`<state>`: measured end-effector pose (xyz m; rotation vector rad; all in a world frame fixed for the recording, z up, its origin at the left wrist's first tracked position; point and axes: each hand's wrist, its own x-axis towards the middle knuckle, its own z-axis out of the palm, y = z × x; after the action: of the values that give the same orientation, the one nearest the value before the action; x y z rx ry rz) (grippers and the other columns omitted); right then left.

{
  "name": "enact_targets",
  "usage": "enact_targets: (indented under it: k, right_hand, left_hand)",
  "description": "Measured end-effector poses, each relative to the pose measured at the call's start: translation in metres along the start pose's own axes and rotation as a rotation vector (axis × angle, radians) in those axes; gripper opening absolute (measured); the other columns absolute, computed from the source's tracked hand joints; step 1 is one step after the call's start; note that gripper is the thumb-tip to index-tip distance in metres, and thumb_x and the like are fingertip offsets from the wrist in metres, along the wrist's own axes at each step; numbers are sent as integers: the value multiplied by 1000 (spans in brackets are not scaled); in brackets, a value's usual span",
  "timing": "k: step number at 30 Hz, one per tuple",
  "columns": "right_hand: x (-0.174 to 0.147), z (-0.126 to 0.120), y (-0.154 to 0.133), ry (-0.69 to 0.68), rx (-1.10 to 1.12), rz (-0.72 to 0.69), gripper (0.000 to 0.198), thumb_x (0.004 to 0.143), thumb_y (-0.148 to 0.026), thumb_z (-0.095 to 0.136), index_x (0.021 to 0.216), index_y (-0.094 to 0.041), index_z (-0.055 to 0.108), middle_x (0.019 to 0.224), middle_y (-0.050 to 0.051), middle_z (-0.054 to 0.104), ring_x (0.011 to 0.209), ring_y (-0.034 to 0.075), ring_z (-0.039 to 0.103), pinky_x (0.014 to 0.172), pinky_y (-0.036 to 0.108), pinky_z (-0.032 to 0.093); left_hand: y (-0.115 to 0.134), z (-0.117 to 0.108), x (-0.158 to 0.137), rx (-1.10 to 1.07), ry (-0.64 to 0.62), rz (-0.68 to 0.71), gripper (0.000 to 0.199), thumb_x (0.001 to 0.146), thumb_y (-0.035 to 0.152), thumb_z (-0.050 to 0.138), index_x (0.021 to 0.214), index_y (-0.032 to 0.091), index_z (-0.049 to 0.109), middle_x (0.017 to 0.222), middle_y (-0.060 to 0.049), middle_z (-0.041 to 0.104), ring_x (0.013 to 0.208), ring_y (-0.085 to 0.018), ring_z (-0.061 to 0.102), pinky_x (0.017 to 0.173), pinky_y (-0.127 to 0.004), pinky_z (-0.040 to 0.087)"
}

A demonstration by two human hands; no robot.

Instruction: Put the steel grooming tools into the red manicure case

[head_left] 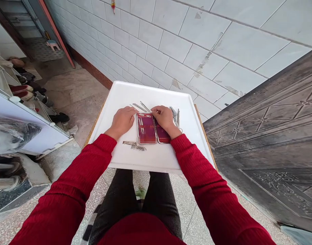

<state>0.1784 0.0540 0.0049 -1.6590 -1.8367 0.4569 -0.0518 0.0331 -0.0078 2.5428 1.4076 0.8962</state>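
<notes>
An open manicure case [146, 131] with a purple-red lining and metal rim lies on the white tabletop; some slim tools sit in its left half. My left hand [123, 120] rests at the case's upper left corner, fingers stretched out and holding nothing visible. Over the right half, my right hand [163, 117] has thumb and fingertips drawn together by the middle of the top edge; what they pinch is hidden. Just beyond the fingertips lie several thin metal tools [143, 107]. Two nail clippers [138, 148] lie in front of the case. More metal tools [175, 116] are beside my right hand.
The small white table [151, 163] has a raised rim and stands near a tiled wall [156, 51]. A dark carved panel [268, 129] is on the right. Shoes [21, 92] fill a rack on the left. My legs are just below the table's front edge.
</notes>
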Motion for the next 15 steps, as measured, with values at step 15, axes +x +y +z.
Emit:
enact_targets:
  k: [15]
  right_hand:
    - [-10, 5, -13, -42, -195, -88, 28, 99, -17, 51, 104, -20, 78, 114, 9, 72, 90, 22, 63, 69, 31, 40]
  left_hand:
    - [-2, -2, 0, 8, 5, 7, 45, 90, 6, 43, 114, 22, 78, 116, -6, 77, 109, -26, 69, 94, -44, 57]
